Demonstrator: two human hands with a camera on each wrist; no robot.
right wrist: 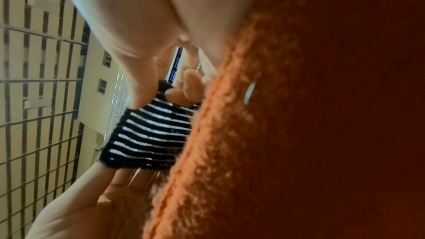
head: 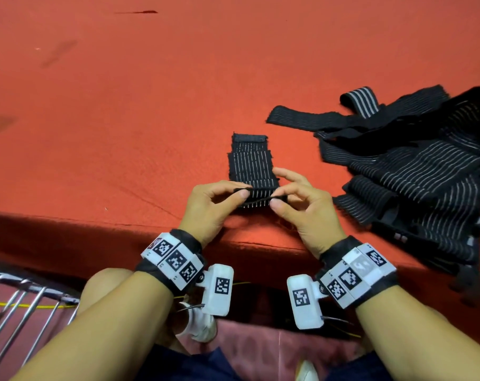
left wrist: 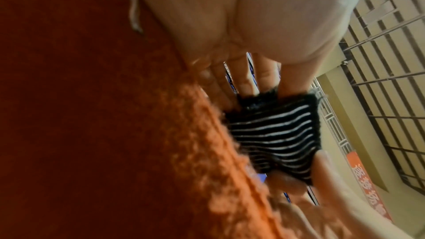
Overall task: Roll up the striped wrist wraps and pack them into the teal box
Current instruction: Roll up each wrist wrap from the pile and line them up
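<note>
A black wrist wrap with thin white stripes (head: 251, 166) lies flat on the red felt table (head: 123, 119), running away from me. Its near end is lifted and folded over. My left hand (head: 228, 198) pinches that folded end at its left corner between thumb and forefinger. At the right corner my right hand (head: 284, 198) pinches it the same way. The wrist views show the striped wrap (left wrist: 273, 134) (right wrist: 151, 134) stretched between both thumbs above the felt edge. No teal box is in view.
A loose pile of several more striped wraps (head: 414, 171) sprawls at the right, close to the table's front edge (head: 261, 244). A metal rack (head: 22, 301) stands below at the left, beside my knees.
</note>
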